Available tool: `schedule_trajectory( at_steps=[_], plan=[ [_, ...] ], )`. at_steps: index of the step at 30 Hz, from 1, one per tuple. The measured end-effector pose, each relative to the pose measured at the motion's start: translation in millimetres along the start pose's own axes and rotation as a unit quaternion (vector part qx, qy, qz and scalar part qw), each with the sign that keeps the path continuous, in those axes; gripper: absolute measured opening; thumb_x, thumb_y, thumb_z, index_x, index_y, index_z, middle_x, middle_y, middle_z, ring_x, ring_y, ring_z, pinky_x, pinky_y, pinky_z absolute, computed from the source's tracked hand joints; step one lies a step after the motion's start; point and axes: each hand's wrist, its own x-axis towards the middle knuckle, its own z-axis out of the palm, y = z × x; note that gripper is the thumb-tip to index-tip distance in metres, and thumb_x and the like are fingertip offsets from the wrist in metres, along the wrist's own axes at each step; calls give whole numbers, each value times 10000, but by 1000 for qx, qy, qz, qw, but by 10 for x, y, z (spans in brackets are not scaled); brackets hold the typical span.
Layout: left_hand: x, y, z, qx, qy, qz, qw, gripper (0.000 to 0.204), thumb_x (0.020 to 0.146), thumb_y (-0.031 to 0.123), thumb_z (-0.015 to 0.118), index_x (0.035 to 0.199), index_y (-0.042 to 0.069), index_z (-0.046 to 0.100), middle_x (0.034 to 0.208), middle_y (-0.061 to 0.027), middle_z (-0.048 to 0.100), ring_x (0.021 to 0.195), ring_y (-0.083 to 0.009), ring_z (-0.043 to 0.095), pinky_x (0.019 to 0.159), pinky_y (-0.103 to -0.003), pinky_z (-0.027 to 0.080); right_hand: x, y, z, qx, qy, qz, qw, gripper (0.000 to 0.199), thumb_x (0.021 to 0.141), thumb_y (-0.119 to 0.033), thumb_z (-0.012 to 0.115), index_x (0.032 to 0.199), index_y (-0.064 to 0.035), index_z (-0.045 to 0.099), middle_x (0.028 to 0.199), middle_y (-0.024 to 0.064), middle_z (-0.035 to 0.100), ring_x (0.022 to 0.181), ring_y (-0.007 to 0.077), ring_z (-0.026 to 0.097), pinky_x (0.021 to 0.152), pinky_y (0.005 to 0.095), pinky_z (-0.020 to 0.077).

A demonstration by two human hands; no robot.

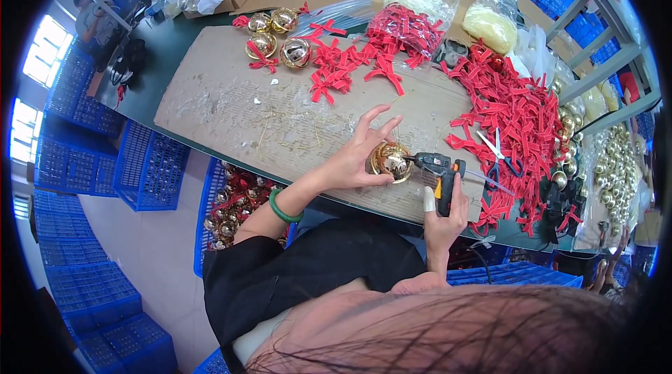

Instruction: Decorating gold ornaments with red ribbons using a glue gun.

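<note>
A gold bell ornament (390,161) is held just below the picture's centre, over the near edge of a cardboard sheet (231,104). It is cupped from its 9 o'clock side by the left hand (357,153), thumb and lower fingers closed on it, the upper fingers splayed wide toward 12 o'clock. The nozzle of a black glue gun (437,167) is pressed to the bell from 3 o'clock; its grip is wrapped firmly by the right hand (446,216), one finger covered by a white guard. A green bangle (282,207) is worn on the left wrist. At 3 o'clock of the gun, scissors (495,153) are seen lying on a heap of red ribbon bows (514,111). More red bows (336,66) are scattered at 12 o'clock, with four finished gold bells (276,38) at 11 o'clock. At 8 o'clock, a blue crate of bells (227,209) is noted below the table edge.
</note>
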Motion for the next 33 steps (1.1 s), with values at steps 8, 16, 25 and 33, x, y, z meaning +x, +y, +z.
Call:
schedule_trajectory(
  at_steps=[8, 16, 25, 33],
  plan=[
    [0, -5, -10, 15, -3, 10, 1000, 1049, 771, 253, 882, 1603, 110, 259, 1602, -188, 150, 1184, -273, 594, 1044, -450, 524, -1, -24, -2, 28, 5, 21, 999, 656, 802, -104, 840, 1403, -26, 588, 1060, 142, 689, 946, 268, 649, 834, 380, 513],
    [-7, -15, -10, 20, -3, 13, 1000, 1056, 769, 261, 886, 1604, 114, 257, 1601, -184, 158, 1184, -273, 595, 1046, -453, 522, -4, -26, -37, 30, -28, 30, 999, 613, 827, -71, 760, 1394, 41, 553, 1051, 195, 681, 943, 350, 644, 827, 438, 512],
    [-27, -1, -20, -6, -1, 3, 1000, 1049, 768, 235, 884, 1603, 116, 260, 1603, -180, 157, 1205, -279, 589, 1051, -461, 521, -24, 91, -14, 35, -36, 32, 998, 560, 858, -70, 729, 1394, -8, 579, 1003, 166, 670, 864, 307, 631, 756, 394, 503],
    [-190, 26, -166, 14, 22, -8, 1000, 1051, 763, 218, 885, 1601, 110, 261, 1607, -184, 148, 1210, -283, 592, 1057, -465, 521, 352, 240, -138, -239, -5, 10, 971, 565, 840, -380, 794, 1303, -92, 647, 1095, 151, 648, 1049, 333, 567, 941, 464, 429]
  ],
)
